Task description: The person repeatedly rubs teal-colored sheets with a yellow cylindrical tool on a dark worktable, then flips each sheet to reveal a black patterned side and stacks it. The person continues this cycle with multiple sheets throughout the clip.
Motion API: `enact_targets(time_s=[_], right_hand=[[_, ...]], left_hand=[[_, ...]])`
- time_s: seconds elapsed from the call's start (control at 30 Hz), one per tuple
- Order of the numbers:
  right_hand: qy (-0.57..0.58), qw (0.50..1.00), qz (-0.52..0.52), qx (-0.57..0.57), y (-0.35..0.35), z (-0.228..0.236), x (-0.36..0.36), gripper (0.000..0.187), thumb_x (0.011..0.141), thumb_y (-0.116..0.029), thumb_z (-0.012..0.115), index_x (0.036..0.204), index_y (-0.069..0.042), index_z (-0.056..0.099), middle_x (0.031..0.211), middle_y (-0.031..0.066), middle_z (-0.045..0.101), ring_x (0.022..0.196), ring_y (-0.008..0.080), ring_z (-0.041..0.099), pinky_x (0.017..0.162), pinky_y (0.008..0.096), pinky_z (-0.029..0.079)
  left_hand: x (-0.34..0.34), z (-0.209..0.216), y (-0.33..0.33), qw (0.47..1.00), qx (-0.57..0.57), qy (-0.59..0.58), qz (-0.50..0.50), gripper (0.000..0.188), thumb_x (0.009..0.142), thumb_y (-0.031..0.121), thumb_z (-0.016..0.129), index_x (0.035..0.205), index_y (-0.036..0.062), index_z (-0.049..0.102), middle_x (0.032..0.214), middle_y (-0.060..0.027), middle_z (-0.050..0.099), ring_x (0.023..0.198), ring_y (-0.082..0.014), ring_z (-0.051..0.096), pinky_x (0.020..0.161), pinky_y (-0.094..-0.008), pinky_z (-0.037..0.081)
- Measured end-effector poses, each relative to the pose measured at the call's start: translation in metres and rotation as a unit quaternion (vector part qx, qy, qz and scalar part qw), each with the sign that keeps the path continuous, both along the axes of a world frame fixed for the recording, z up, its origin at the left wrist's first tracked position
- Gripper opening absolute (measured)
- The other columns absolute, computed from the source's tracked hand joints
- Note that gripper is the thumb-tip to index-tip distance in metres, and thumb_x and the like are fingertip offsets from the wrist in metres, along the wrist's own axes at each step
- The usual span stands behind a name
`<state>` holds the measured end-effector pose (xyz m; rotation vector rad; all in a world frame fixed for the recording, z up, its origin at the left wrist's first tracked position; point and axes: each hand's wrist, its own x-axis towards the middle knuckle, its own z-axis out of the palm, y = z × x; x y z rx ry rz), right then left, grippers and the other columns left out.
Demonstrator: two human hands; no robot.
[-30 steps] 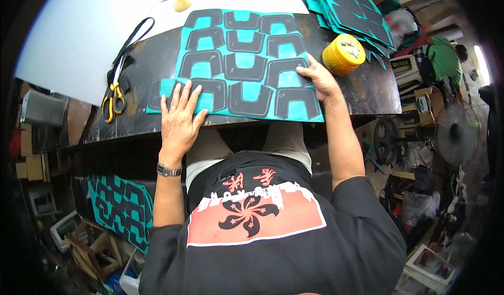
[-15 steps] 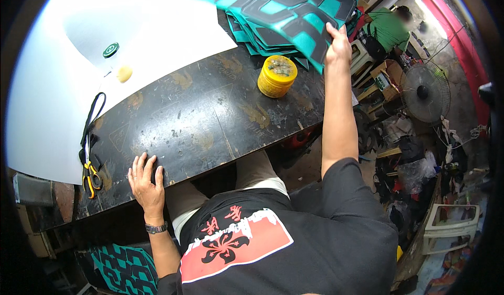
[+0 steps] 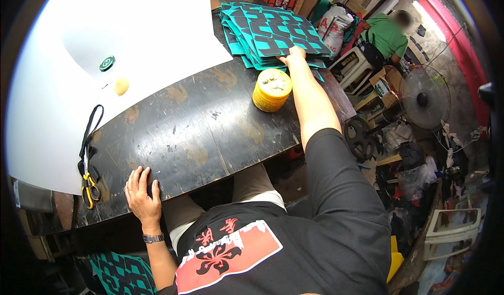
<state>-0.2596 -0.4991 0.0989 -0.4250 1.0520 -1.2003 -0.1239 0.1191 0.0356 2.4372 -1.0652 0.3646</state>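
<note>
Closest to me, I see the person's black T-shirt [image 3: 294, 255], with a patterned teal-and-black sheet [image 3: 121, 271] below the worktop [image 3: 194, 132] at lower left. The left hand [image 3: 143, 198] lies open on the near edge of the worktop, fingers lightly spread and holding nothing; to my eye it serves as a steady prop for the reach. Farther left lie orange-and-black scissors [image 3: 90, 190], well apart from that hand. Across the worktop stands a yellow jar [image 3: 271, 91], with the right forearm passing just beside it; I would keep that elbow wide, since a careless swing could tip the jar. The right hand [image 3: 294, 57] is at the near edge of the stack of teal-and-black sheets [image 3: 275, 26], which sits toward the far right of the worktop. I cannot tell whether its fingers pinch the top sheet or merely rest on it. The corners beneath stick out unevenly, so I would square the top sheet by its near edge, press it flat, then lift the fingers straight up rather than drag them back. Left of the stack spreads a large white sheet [image 3: 157, 22]; off to the right are a standing fan [image 3: 424, 98] and, beyond, a seated co-worker in green [image 3: 387, 38].
</note>
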Motion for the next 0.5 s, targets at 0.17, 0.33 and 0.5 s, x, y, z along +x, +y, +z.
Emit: enact_targets(time_s=[0.17,0.33,0.5], right_hand=[[0.190,0.971,0.143,-0.009,-0.018,-0.002,-0.018,0.044,0.099,0.002,0.035,0.142,0.004,0.032,0.119,0.0367,0.058,0.089,0.0476,0.070,0.070,0.0566,0.061],[0.282,0.943,0.174,-0.017,-0.018,0.000,-0.023,0.038,0.101,-0.007,0.043,0.135,0.008,0.038,0.093,0.0339,0.067,0.072,0.0397,0.073,0.048,0.0427,0.057],[0.605,0.759,0.221,-0.094,0.017,0.017,-0.029,0.057,0.094,-0.050,0.066,0.114,0.003,0.066,0.080,0.0164,0.074,0.063,0.0217,0.073,0.057,0.0318,0.057]], left_hand=[[0.001,-0.004,0.001,1.000,-0.007,-0.010,-0.006,0.037,0.090,0.025,0.067,0.126,0.0146,0.068,0.136,-0.0054,0.061,0.132,-0.0291,0.052,0.115,-0.0472,0.034],[-0.001,-0.001,0.000,1.000,-0.017,-0.011,-0.002,0.037,0.090,0.025,0.067,0.126,0.0148,0.069,0.136,-0.0053,0.061,0.132,-0.0291,0.052,0.115,-0.0470,0.034],[-0.001,-0.002,0.000,1.000,-0.015,-0.011,-0.004,0.037,0.090,0.024,0.068,0.126,0.0149,0.069,0.136,-0.0050,0.061,0.132,-0.0288,0.052,0.115,-0.0464,0.035]])
